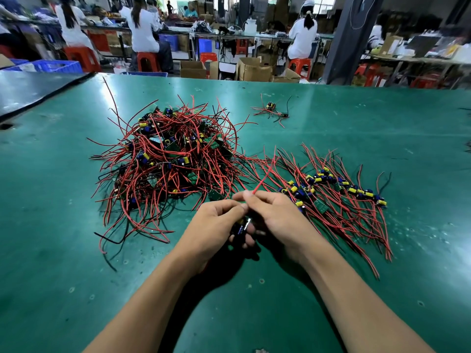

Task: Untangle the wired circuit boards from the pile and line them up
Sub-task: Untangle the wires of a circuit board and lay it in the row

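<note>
A tangled pile [168,159] of small green circuit boards with red and black wires lies on the green table [382,128], left of centre. To its right, a row of boards [339,187] with blue and yellow parts is lined up, wires fanned toward me. In front of both, my left hand [214,225] holds one small board [242,226] with dark and yellow parts. My right hand [275,215] pinches that board's red wire [265,177], which rises up and away from my fingertips.
A small separate cluster of wired boards [272,112] lies at the far middle of the table. A dark mat [33,90] overlaps the far left corner. Beyond the table are cardboard boxes [254,70], red stools and several seated workers.
</note>
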`<action>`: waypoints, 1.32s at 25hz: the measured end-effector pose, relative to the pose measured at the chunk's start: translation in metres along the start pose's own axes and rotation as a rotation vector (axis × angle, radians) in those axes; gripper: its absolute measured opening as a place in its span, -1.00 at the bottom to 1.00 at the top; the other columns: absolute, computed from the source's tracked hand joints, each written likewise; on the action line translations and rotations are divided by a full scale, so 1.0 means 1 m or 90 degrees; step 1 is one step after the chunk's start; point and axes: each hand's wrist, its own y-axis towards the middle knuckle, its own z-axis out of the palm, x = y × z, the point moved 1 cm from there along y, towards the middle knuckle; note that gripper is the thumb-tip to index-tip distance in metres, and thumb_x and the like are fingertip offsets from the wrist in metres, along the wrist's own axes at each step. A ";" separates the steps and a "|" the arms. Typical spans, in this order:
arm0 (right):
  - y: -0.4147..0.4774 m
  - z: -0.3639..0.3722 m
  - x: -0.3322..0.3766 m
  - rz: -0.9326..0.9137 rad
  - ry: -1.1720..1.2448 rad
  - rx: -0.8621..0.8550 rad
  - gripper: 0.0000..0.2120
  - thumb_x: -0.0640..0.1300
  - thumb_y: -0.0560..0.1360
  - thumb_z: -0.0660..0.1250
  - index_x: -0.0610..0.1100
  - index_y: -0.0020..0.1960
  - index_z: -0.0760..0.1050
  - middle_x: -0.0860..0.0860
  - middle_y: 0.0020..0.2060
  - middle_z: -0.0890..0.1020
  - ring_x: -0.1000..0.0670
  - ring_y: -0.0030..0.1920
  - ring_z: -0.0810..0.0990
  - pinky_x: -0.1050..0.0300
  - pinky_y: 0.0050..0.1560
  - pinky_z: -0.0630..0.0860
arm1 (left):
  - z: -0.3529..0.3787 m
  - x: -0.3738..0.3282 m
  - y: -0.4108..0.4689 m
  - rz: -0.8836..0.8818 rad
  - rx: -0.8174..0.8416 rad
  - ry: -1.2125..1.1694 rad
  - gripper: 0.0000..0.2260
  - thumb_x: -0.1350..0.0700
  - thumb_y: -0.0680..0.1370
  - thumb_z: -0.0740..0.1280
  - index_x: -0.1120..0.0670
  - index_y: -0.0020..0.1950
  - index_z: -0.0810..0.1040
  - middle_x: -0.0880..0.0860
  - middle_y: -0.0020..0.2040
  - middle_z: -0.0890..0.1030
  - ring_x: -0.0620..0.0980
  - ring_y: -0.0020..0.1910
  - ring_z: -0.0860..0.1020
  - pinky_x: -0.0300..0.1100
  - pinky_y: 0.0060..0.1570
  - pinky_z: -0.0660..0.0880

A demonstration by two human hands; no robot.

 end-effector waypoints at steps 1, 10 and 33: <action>-0.002 0.003 0.000 0.013 0.013 0.024 -0.74 -0.02 0.64 0.30 -0.17 0.00 0.67 -0.11 -0.42 0.55 -0.01 -0.53 0.48 0.22 -0.54 0.45 | -0.001 0.001 0.000 0.004 -0.008 -0.001 -0.82 0.20 0.63 0.25 0.30 -0.02 0.57 0.18 -0.36 0.60 0.04 -0.50 0.55 -0.23 -0.50 0.51; 0.011 -0.017 0.006 0.000 0.119 -0.150 -0.69 -0.01 0.56 0.39 -0.11 -0.29 0.69 0.07 -0.45 0.20 0.14 -0.54 0.12 0.31 -0.61 0.09 | -0.003 -0.003 -0.005 0.002 0.134 0.095 -0.82 0.17 0.59 0.31 0.19 -0.16 0.62 0.14 -0.36 0.61 0.01 -0.48 0.54 -0.26 -0.43 0.44; 0.004 -0.014 0.013 0.010 0.129 -0.219 -0.46 0.30 0.40 0.43 -0.18 0.01 0.60 0.05 -0.34 0.36 0.14 -0.54 0.24 0.28 -0.59 0.21 | -0.002 -0.002 0.004 -0.047 0.005 -0.056 -0.61 -0.11 0.61 0.23 0.21 0.11 0.57 0.21 -0.13 0.70 0.09 -0.28 0.67 -0.16 -0.34 0.61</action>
